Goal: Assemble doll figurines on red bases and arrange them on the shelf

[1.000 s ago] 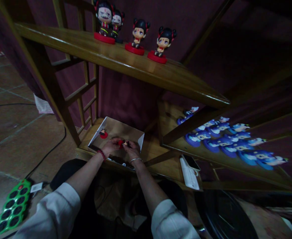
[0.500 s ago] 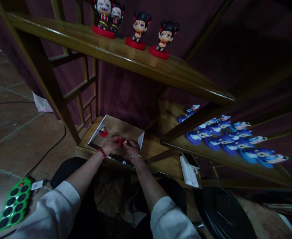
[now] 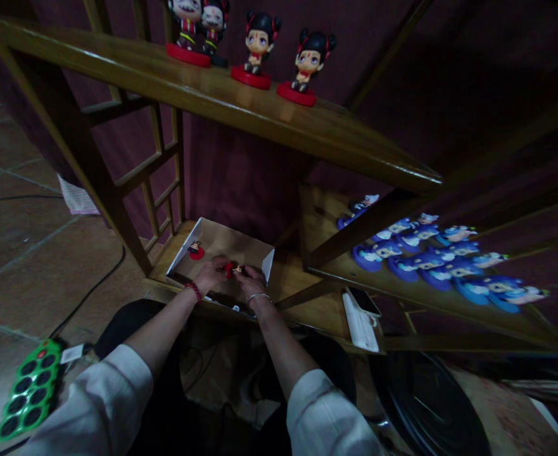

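Observation:
Over a shallow cardboard box (image 3: 231,235) on the low shelf, both my hands hold one small figurine (image 3: 237,270) lying on its side. My left hand (image 3: 211,276), with a red bead bracelet at the wrist, is closed on its red base (image 3: 228,271). The dark-haired head end is pinched in the fingers of my right hand (image 3: 251,283), which wears a silver bracelet. Another figurine on a red base (image 3: 196,249) stands in the box's left corner, apart from my hands.
Above, a wooden shelf (image 3: 212,88) carries several red-based figurines (image 3: 256,47). Several blue figurines (image 3: 416,266) stand on the shelf to the right. A phone (image 3: 364,301) lies on a white object (image 3: 360,326). A green power strip (image 3: 29,389) is on the floor at left.
My hands stay together over the box, both still on the figurine, which has turned slightly between the fingers. The whole view has shifted a little.

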Action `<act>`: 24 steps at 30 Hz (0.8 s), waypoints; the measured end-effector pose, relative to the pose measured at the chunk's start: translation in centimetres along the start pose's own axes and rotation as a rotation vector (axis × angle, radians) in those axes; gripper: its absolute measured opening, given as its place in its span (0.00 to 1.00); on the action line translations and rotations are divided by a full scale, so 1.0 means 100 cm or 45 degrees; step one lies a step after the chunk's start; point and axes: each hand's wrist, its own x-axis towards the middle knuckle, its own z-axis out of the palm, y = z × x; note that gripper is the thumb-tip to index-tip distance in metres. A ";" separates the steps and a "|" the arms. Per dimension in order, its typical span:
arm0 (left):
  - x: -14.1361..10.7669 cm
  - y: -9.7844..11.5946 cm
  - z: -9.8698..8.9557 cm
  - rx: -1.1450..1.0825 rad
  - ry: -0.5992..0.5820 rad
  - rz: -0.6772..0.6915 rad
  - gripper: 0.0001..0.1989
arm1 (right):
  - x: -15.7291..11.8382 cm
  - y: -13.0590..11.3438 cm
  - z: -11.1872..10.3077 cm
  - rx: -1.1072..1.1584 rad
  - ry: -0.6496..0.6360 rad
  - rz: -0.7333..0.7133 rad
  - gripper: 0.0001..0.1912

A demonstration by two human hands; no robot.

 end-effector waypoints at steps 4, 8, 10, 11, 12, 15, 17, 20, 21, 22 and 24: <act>0.003 -0.004 -0.002 -0.047 -0.043 0.009 0.14 | 0.000 -0.002 0.001 0.078 -0.032 0.062 0.24; 0.003 -0.005 -0.003 -0.060 -0.052 0.015 0.14 | -0.002 -0.005 0.000 0.032 -0.050 0.011 0.22; 0.002 -0.004 -0.002 -0.055 -0.052 0.018 0.12 | -0.002 -0.007 0.000 -0.036 -0.036 -0.037 0.19; 0.001 -0.003 -0.002 -0.049 -0.053 0.021 0.11 | -0.001 -0.007 0.000 -0.076 -0.027 -0.060 0.18; 0.001 -0.003 -0.001 -0.036 -0.052 0.025 0.10 | -0.001 -0.007 0.000 -0.111 -0.015 -0.079 0.17; 0.001 -0.003 0.001 0.060 0.005 0.053 0.10 | 0.002 -0.007 0.000 -0.192 -0.010 -0.137 0.15; 0.002 -0.004 0.002 0.164 0.044 0.071 0.11 | 0.004 -0.006 -0.001 -0.267 -0.024 -0.185 0.14; 0.005 -0.006 0.002 0.327 0.034 0.079 0.10 | 0.005 -0.005 -0.003 -0.437 -0.024 -0.238 0.12; 0.005 -0.007 0.003 0.362 0.020 0.082 0.10 | 0.005 -0.006 -0.004 -0.483 -0.019 -0.245 0.12; 0.006 -0.008 0.003 0.380 0.006 0.083 0.09 | 0.005 -0.006 -0.004 -0.516 -0.019 -0.247 0.12; 0.007 -0.010 0.002 0.366 -0.017 0.077 0.08 | 0.005 -0.008 -0.005 -0.562 -0.024 -0.245 0.12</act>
